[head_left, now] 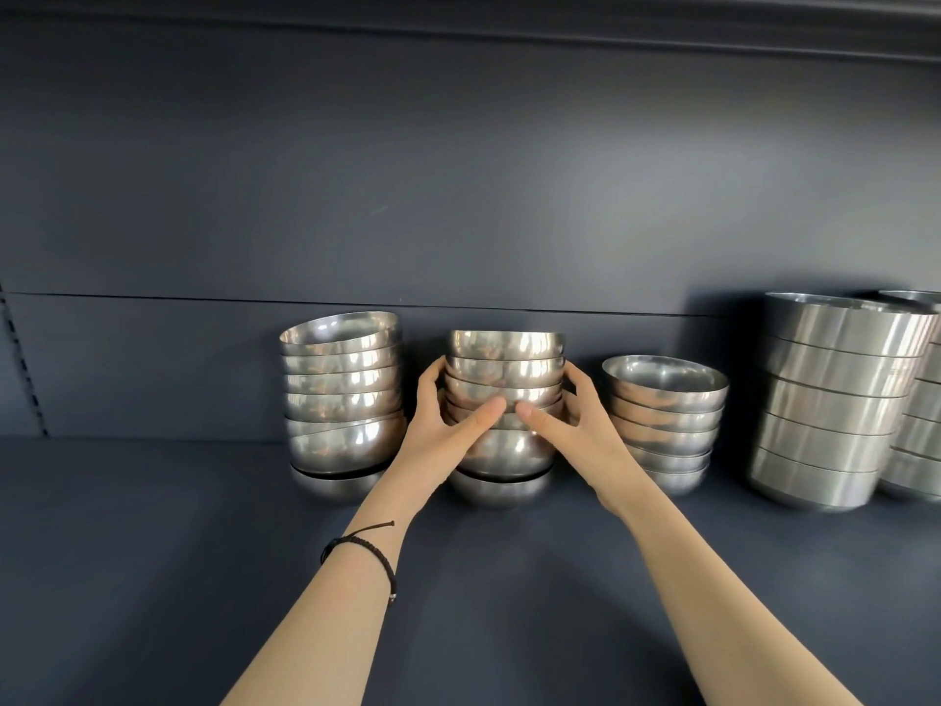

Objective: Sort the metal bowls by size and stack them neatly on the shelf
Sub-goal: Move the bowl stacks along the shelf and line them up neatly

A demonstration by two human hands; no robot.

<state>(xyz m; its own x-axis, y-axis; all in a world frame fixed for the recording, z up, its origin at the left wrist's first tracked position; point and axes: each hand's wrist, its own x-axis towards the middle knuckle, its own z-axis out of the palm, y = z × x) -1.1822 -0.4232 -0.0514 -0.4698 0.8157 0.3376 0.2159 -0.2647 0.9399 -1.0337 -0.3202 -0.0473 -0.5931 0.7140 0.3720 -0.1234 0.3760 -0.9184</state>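
Observation:
Several stacks of shiny metal bowls stand along the back of a dark shelf (pixel 153 578). The middle stack (pixel 506 369) of rounded bowls is gripped from both sides: my left hand (pixel 448 425) wraps its left flank, my right hand (pixel 565 420) its right flank, and both thumbs press on the front. A left stack (pixel 341 394) leans slightly, with its upper bowls tilted. To the right sits a shorter stack (pixel 664 420) of wider bowls. At the far right stands a tall stack of large straight-sided bowls (pixel 835 400), with another stack (pixel 921 425) partly cut off by the frame edge.
The dark back panel (pixel 458 170) rises right behind the stacks. The underside of an upper shelf (pixel 509 22) runs across the top. Bare shelf surface lies to the left of the stacks and in front of them. A black cord bracelet (pixel 366 547) is on my left wrist.

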